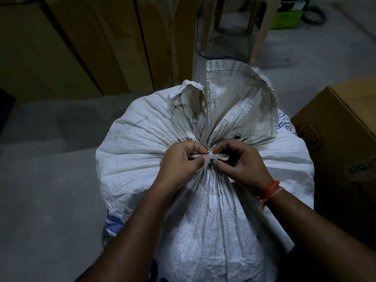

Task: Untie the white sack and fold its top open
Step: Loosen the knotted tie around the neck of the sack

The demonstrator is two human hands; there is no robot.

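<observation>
A full white woven sack (142, 143) stands upright in front of me, its neck gathered into tight pleats and bound by a white strip tie (211, 156). Above the tie the loose top of the sack (240, 98) flares out and away from me. My left hand (181, 165) pinches the left end of the tie at the knot. My right hand (242, 163) pinches the knot from the right side, thumb below and forefinger above. An orange thread band circles my right wrist.
A brown cardboard box (341, 127) stands close on the right of the sack. Tall wooden boards (91, 47) lean at the back left. A beige plastic stool (234, 27) and a green box (286, 19) are behind, on a grey concrete floor (50, 180).
</observation>
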